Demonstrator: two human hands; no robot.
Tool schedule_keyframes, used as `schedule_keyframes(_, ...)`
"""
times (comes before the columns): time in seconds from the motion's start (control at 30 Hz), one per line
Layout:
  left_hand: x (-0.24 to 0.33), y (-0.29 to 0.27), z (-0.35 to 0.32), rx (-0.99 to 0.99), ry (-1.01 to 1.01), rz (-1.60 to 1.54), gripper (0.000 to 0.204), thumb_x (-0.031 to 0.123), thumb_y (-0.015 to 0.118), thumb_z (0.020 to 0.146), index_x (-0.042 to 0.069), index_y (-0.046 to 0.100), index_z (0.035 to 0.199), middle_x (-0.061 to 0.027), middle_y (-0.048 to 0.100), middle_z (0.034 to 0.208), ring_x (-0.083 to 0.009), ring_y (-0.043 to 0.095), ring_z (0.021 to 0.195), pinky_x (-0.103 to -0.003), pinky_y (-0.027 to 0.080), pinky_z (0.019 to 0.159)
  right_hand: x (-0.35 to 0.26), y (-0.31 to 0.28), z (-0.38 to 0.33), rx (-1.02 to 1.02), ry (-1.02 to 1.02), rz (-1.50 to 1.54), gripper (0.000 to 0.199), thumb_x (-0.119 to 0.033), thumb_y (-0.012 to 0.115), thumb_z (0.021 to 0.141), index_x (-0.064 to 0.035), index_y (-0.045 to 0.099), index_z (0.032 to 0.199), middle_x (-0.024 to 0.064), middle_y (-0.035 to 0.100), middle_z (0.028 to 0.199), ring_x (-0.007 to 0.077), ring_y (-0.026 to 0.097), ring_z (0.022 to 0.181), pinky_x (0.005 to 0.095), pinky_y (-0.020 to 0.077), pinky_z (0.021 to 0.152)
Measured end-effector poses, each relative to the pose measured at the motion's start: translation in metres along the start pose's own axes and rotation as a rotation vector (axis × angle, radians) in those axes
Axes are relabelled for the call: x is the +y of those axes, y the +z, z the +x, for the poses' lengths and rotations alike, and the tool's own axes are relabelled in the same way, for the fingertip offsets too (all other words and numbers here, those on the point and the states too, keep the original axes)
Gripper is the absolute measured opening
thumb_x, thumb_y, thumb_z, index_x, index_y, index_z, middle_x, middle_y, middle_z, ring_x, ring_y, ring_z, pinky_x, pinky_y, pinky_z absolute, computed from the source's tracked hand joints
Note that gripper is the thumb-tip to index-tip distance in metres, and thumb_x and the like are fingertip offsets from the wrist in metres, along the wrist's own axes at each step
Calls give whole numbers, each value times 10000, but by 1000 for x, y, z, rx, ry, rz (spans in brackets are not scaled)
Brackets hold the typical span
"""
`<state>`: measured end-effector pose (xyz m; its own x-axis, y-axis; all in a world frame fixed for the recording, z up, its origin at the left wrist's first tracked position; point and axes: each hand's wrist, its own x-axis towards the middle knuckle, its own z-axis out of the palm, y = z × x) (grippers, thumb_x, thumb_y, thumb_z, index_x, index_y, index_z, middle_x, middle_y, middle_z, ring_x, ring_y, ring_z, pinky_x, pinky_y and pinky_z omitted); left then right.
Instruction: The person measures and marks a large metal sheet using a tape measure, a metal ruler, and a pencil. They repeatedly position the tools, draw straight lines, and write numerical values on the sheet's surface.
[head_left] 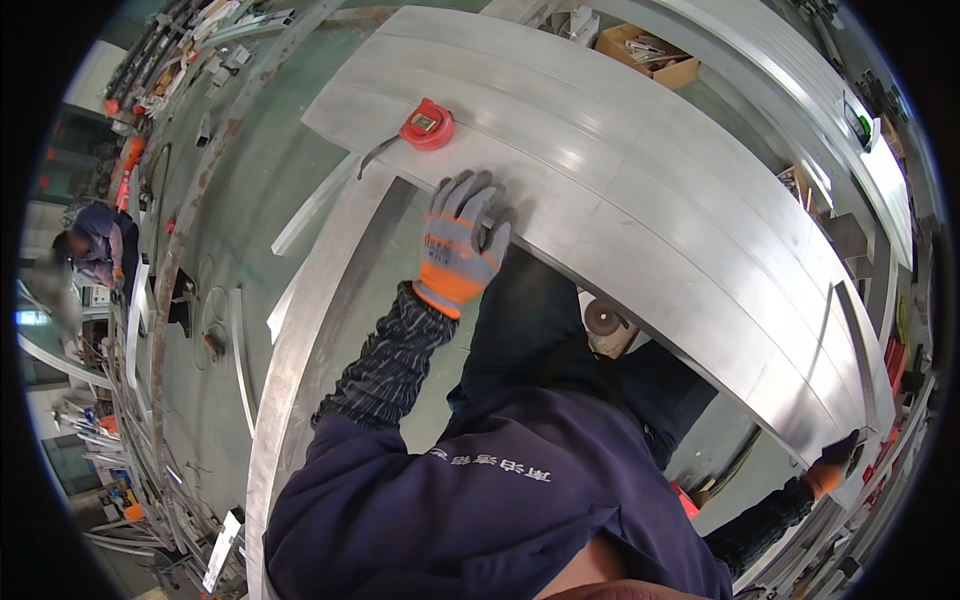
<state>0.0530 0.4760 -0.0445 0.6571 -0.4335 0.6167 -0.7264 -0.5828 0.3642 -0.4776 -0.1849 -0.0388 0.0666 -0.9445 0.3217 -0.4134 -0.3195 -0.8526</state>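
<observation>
A broad silvery metal panel [640, 190] of long joined strips curves across the view in front of my body. My left hand [462, 240], in a grey and orange work glove, rests at the panel's near edge. Its fingers are stretched out and the thumb stands apart; it holds nothing. Beyond it on the panel lies a red tape measure [428, 125], with a short dark end hanging over the edge. At the panel's far right end is my right hand [828, 470], also gloved, near a thin dark strip [857, 350]. Its fingers are mostly hidden.
A long metal beam [290, 390] runs along my left. A cardboard box [650, 55] of small parts sits behind the panel. A round brown disc [602, 318] shows below its near edge. Another person [100, 240] works at far left, among stacked metal profiles.
</observation>
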Motion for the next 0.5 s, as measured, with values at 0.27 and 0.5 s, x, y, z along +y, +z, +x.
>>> schedule_keyframes(0.27,138,1,-39,-263,-753,-1493,445,36,627,1038,-17,537,1470,-142,664,1361,-141,646,1205,-256,530,1013,-172,138,-120,-210,-827,132,407,-136,490,1126,21,545,1497,208,578,1513,284,653,1277,396,549,1067)
schedule_keyframes(0.5,164,14,-45,-278,-683,-1574,408,151,555,1118,-24,524,1486,-122,676,1336,-142,656,1184,-275,534,996,-317,258,-323,-417,-1197,23,476,-130,769,693,-163,783,1167,68,670,967,291,613,866,429,494,748)
